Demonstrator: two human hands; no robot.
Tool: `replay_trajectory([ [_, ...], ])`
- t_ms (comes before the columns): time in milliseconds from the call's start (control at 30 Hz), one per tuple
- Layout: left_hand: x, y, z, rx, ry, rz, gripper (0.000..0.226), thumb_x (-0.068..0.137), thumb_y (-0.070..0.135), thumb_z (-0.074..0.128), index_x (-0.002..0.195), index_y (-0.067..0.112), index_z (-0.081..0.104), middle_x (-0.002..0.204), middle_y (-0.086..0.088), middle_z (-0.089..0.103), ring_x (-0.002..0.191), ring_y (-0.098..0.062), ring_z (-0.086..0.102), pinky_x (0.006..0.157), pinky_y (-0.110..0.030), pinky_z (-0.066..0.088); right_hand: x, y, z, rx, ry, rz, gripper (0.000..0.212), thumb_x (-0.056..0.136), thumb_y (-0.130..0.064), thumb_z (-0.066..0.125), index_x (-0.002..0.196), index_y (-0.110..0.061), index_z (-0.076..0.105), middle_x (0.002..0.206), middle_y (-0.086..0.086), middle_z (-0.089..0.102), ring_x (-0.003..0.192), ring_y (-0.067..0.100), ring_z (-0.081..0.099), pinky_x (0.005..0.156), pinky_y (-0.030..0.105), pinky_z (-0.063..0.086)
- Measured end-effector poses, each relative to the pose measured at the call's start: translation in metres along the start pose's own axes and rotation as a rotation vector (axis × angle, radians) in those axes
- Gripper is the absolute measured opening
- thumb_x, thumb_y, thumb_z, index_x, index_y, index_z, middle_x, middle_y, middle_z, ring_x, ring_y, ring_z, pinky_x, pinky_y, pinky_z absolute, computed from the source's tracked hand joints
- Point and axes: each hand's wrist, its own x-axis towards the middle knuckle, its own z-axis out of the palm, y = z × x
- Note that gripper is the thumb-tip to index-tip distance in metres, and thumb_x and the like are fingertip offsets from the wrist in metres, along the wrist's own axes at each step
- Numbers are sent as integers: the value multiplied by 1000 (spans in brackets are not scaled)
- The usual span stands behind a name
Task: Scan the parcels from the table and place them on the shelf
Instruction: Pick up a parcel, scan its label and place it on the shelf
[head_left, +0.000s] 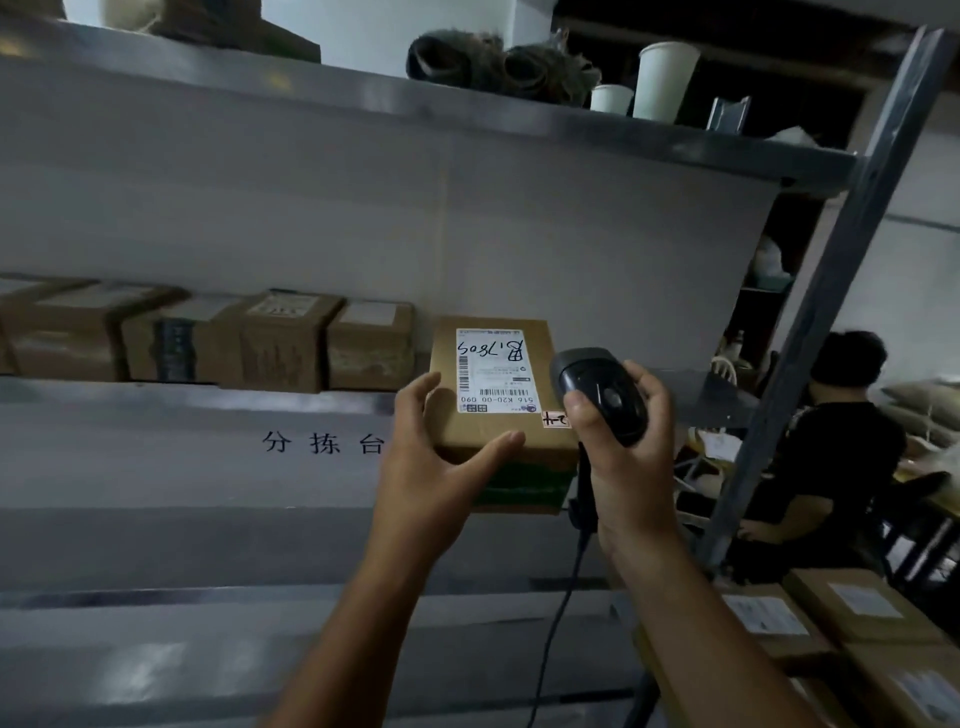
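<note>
A brown cardboard parcel with a white shipping label and handwritten marks sits at the right end of a row of parcels on the metal shelf. Its near end juts out past the shelf edge. My left hand holds its near left corner, thumb along the front top edge and fingers against the left side. My right hand grips a black corded barcode scanner just to the right of the parcel, head pointing up and away.
Several brown parcels line the shelf to the left. More labelled parcels lie on the table at lower right. A person in black sits beyond the shelf upright. Paper cups stand on the upper shelf.
</note>
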Motion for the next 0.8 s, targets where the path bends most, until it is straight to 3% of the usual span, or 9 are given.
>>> replay_trajectory([
  [133,37,-25,-5,52,3,4,96,63,52,92,140,45,35,144,12,42,130,-17,52,98,-43,59,22,27,21,6,13,37,64,79,-41,79,136,-35,51,127,-6,64,107,6,72,77,22,61],
  [233,64,-40,-3,67,25,26,93,64,48,93,135,46,32,140,16,44,128,-12,53,100,-37,56,43,47,32,49,29,63,60,88,-29,84,137,-31,51,131,-2,64,113,10,70,80,21,60],
  [400,103,-59,12,39,79,12,88,75,38,88,141,40,32,121,28,50,107,10,58,78,-12,56,84,76,44,124,-32,124,55,93,-18,75,139,-30,48,128,-6,62,105,5,72,75,20,60],
  [467,116,-65,21,133,119,20,84,79,46,83,145,35,33,135,16,50,116,0,59,83,-19,59,101,87,48,147,-58,150,58,92,-21,76,142,-31,48,128,-7,63,106,5,72,74,20,60],
  [533,128,-72,31,299,194,70,78,84,54,73,147,33,33,158,7,30,138,-14,46,100,-38,58,118,95,52,172,-76,176,56,93,-22,77,141,-33,49,128,-7,64,105,7,73,74,21,61],
  [600,141,-79,43,449,275,184,66,93,56,62,148,31,33,167,14,7,155,-23,21,115,-54,44,137,102,57,207,-105,203,55,93,-23,77,140,-34,50,128,-8,64,105,9,73,73,23,62],
  [633,149,-83,48,537,302,250,60,98,54,57,148,28,35,169,11,5,158,-26,11,120,-59,35,146,105,59,221,-125,219,56,92,-24,77,140,-35,50,128,-8,64,104,10,74,72,25,62],
  [700,164,-91,59,751,315,339,56,102,53,50,148,23,43,169,-3,16,160,-30,0,126,-59,18,162,113,62,237,-159,242,57,92,-26,78,141,-36,50,129,-7,64,105,14,74,72,27,63],
  [800,181,-98,71,968,284,350,67,97,72,39,140,24,55,166,-9,28,159,-24,-11,129,-53,-2,182,126,62,253,-180,265,56,91,-26,79,139,-36,52,129,-7,64,111,17,71,75,31,65],
])
